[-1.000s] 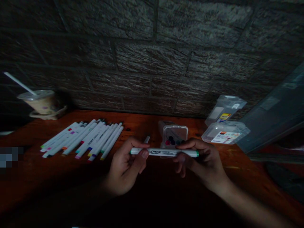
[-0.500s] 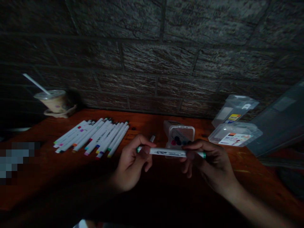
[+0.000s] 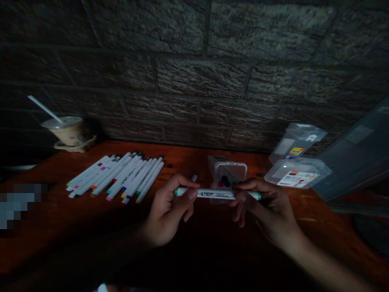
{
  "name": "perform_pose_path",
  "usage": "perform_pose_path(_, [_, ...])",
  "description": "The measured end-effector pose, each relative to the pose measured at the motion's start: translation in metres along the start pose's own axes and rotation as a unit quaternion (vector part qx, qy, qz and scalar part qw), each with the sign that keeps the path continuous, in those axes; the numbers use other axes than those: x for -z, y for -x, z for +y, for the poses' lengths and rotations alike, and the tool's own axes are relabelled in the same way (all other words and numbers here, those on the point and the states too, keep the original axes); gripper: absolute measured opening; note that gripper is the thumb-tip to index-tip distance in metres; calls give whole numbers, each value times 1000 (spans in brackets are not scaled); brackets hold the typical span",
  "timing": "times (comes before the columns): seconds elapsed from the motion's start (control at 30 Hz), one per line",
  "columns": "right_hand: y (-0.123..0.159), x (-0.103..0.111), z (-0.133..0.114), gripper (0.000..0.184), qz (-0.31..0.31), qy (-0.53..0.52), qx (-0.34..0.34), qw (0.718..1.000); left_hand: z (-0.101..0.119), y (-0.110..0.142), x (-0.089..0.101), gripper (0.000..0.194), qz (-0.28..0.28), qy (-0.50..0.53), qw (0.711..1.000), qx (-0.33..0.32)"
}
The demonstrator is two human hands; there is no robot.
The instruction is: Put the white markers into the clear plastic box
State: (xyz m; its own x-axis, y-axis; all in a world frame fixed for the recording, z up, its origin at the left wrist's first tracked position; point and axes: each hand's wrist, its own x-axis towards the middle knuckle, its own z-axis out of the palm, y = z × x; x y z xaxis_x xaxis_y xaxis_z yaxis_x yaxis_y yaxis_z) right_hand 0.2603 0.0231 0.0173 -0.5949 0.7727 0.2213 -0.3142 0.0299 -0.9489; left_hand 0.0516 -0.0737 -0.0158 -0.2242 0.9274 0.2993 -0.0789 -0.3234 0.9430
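Note:
A white marker [image 3: 217, 194] with green ends is held level in front of me, printed lettering facing up. My left hand [image 3: 170, 211] pinches it near its left end between thumb and fingers. Near the other end, my right hand [image 3: 267, 211] grips it the same way. Just behind the marker lies a clear plastic case [image 3: 231, 166], its open end towards me, with several dark and coloured marker ends inside. To the left, a pile of white markers [image 3: 121, 174] with variously coloured ends rests on the wooden table.
A clear box [image 3: 294, 142] and a labelled clear lid [image 3: 299, 174] stand at the right, beside a large translucent panel [image 3: 361, 150]. At the back left, a drink cup with a straw [image 3: 68, 129] sits in a holder. A stone-block wall [image 3: 194, 81] closes off the table's rear.
Both hands keep the same hold on the marker, which has hardly moved. The whole view has shifted very slightly.

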Motion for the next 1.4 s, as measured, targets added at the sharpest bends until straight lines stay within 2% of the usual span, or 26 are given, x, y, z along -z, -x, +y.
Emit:
perform_pose_path(0.23, [-1, 1, 1, 10, -3, -13, -2, 1000, 0, -2, 0, 24, 16, 23, 1000, 9])
perform_pose_path(0.43, [-2, 2, -1, 12, -11, -17, 0, 1000, 5, -6, -3, 30, 35, 73, 997, 19])
perform_pose_path(0.67, [-4, 6, -1, 11, 10, -17, 19, 1000, -4, -7, 4, 28, 32, 50, 998, 36])
perform_pose_path(0.83, [-7, 10, -3, 11, 21, -4, 34, 999, 5, -12, 3, 27, 63, 45, 997, 28])
perform_pose_path(1.03, [-6, 12, -6, 13, 5, -19, 28, 999, 16, -14, 0, 29, 79, 123, 989, 16])
perform_pose_path(1.4, [-7, 10, -11, 15, -2, -51, 23, 998, 19, -14, -2, 26, 69, 166, 984, -4])
